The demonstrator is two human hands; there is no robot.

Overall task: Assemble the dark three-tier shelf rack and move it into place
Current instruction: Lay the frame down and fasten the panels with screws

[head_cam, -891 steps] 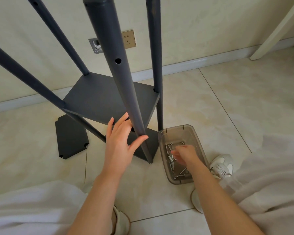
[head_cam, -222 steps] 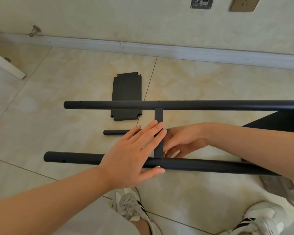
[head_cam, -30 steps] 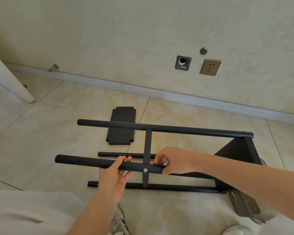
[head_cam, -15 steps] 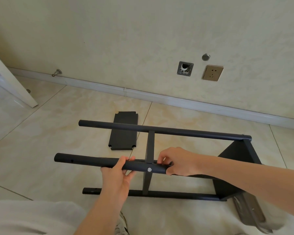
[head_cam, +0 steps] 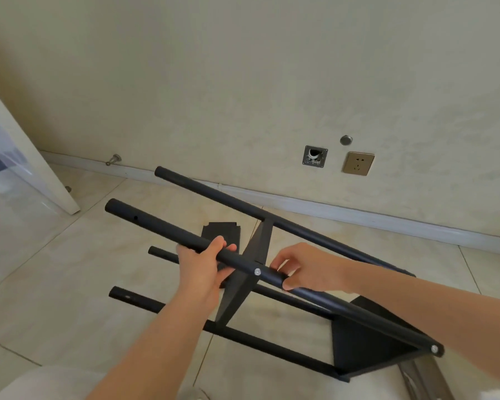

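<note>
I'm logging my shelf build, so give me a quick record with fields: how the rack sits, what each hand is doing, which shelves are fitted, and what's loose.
Rack position: rack tipped on its side, tilted, over the tiled floor
Left hand: left hand grips the near pole, left of the screw
Right hand: right hand grips the same pole, right of that screw
Fitted shelves: middle shelf; end shelf
Loose part: shelf panel flat on the floor beyond the rack
Third tier: not yet fitted
</note>
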